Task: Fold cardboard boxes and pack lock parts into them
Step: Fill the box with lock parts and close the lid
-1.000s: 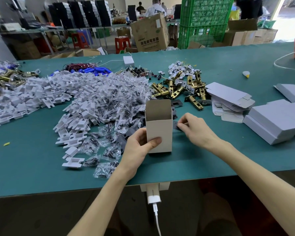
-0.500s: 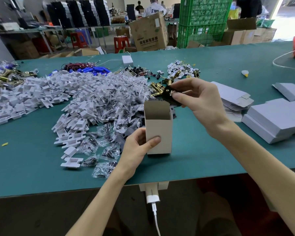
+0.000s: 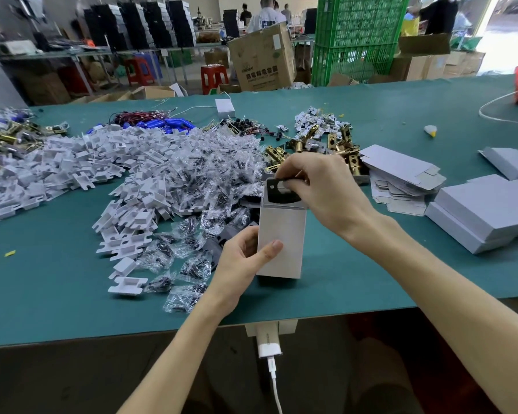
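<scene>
Cardboard box (image 3: 284, 231), white, only one in work: stands upright near the front edge of the green counter (image 3: 57, 294), mouth open upward, probably for dropping parts in straight. Gripped low by the left hand (image 3: 240, 264), thumb laid across the front face and fingers round the left side; seems meant to stop any tipping during filling. Above it, right hand (image 3: 323, 192) pinching one black lock plate (image 3: 278, 197) by its upper edge, fingertips curled over it, lower part of the plate already in the mouth. Held edge-down, most likely to slide in along the wall and leave room for more. So, a packing step; top flap not yet closed.

Counted: two hands, one open box, one black plate. Behind the box, three heaps, each far too many to count: white plastic pieces (image 3: 102, 174), small clear bags (image 3: 198, 186) with dark contents, brass latches (image 3: 329, 144), the last just beyond the right hand and easy to reach. To the right, one stack of flat blanks (image 3: 401, 171), still unfolded, and closed boxes (image 3: 485, 216), at least three, overlapping, impossible to count exactly.
</scene>
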Demonstrator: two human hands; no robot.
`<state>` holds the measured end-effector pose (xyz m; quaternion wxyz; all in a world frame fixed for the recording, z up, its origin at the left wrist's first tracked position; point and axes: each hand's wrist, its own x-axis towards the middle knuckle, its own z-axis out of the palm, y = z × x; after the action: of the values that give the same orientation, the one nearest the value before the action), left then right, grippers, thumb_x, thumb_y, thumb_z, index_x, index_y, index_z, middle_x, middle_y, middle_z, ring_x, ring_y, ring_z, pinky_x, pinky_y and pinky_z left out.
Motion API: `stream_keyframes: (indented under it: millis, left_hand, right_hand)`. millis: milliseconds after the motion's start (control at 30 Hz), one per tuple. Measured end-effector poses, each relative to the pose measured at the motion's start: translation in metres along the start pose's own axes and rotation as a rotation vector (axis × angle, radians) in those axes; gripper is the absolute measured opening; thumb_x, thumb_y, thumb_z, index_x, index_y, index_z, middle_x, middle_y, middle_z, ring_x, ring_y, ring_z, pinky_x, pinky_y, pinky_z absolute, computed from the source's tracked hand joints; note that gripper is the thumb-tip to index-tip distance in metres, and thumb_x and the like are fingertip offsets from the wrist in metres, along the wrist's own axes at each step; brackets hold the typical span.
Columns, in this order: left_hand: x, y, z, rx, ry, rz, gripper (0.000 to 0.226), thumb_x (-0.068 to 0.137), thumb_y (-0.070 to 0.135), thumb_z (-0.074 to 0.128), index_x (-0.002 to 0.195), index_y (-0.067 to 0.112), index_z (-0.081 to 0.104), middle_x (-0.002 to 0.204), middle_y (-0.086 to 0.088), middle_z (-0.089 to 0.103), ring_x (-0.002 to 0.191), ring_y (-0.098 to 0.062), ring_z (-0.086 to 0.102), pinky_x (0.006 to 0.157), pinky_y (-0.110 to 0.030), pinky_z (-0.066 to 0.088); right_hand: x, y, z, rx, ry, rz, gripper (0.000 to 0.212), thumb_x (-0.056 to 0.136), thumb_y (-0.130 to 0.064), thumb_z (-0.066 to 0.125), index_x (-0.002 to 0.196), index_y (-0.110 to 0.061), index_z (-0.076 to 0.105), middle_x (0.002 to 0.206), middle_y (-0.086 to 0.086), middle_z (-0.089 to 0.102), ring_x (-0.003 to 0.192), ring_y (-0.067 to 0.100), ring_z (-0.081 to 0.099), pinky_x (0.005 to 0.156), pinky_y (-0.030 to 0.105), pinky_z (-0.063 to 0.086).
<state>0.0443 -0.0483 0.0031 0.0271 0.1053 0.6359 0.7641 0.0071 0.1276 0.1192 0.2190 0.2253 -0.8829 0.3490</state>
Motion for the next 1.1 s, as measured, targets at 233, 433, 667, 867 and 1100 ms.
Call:
stream_keyframes:
  millis: [233,433,667,867,1100]
  left_hand:
    - [0.000,0.001,0.001,0.003,-0.008,0.006,0.030,0.087,0.029,0.080,0.114,0.018,0.073,0.110,-0.007,0.078,0.100,-0.016,0.074,0.080,-0.027,0.059]
    - [0.000,0.000,0.001,-0.005,-0.005,0.003,0.022,0.088,0.025,0.079,0.110,0.024,0.076,0.112,-0.008,0.077,0.101,-0.017,0.073,0.080,-0.027,0.059]
    - [0.000,0.001,0.002,-0.012,0.002,0.000,0.024,0.088,0.025,0.080,0.111,0.020,0.075,0.113,-0.010,0.077,0.101,-0.018,0.073,0.081,-0.028,0.060]
    - [0.000,0.001,0.002,-0.005,0.010,-0.002,0.034,0.087,0.024,0.076,0.117,0.009,0.070,0.111,-0.006,0.078,0.100,-0.015,0.073,0.080,-0.025,0.058]
    - [0.000,0.001,0.001,0.002,0.014,-0.008,0.034,0.087,0.026,0.077,0.117,0.011,0.070,0.113,-0.007,0.078,0.103,-0.017,0.073,0.082,-0.026,0.059]
  right_hand:
    - [-0.005,-0.001,0.002,0.042,-0.129,0.061,0.013,0.085,-0.004,0.077,0.094,-0.013,0.078,0.088,-0.004,0.076,0.084,0.012,0.069,0.085,0.039,0.055]
    - [-0.006,-0.003,0.001,0.044,-0.133,0.103,0.013,0.086,-0.004,0.077,0.096,-0.012,0.078,0.089,-0.002,0.076,0.086,0.016,0.070,0.086,0.042,0.056]
    - [-0.008,-0.003,-0.001,0.020,-0.139,0.100,0.017,0.089,-0.005,0.074,0.101,-0.017,0.075,0.088,-0.005,0.072,0.082,0.012,0.067,0.083,0.039,0.056]
    - [-0.005,-0.003,-0.005,0.004,0.095,0.110,0.020,0.094,-0.004,0.063,0.099,-0.015,0.078,0.096,0.003,0.070,0.081,0.014,0.063,0.083,0.031,0.052]
    - [-0.004,-0.001,-0.013,0.382,-0.147,0.198,0.045,0.086,0.004,0.072,0.131,-0.005,0.066,0.112,0.009,0.073,0.097,0.010,0.073,0.095,0.025,0.057]
